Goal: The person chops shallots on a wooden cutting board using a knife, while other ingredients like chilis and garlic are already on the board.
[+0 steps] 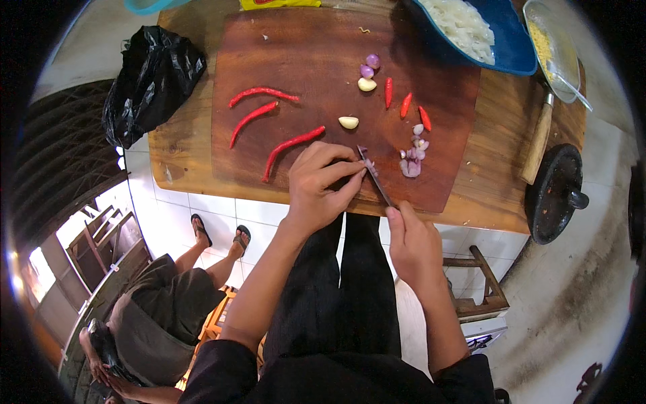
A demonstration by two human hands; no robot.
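Observation:
My right hand (413, 237) grips a knife (379, 186) whose blade rests at a piece of shallot (370, 165) on the brown cutting board (313, 45). With bent fingertips my left hand (325, 182) pinches that shallot against the blade's left side. To the right of the blade is a small heap of cut shallot (413, 164). A peeled garlic clove (348, 122) lies just beyond my left hand, and another garlic clove (367, 84) sits farther up by two whole shallots (371, 65). Three long red chilies (292, 146) are on the left, three short ones (406, 105) on the right.
A black plastic bag (156, 81) lies at the table's left. At the back right are a blue container (515, 45) of white noodles and a clear container (560, 60). A wooden-handled tool (537, 141) and a stone mortar (552, 202) with pestle stand right. Someone sits at lower left.

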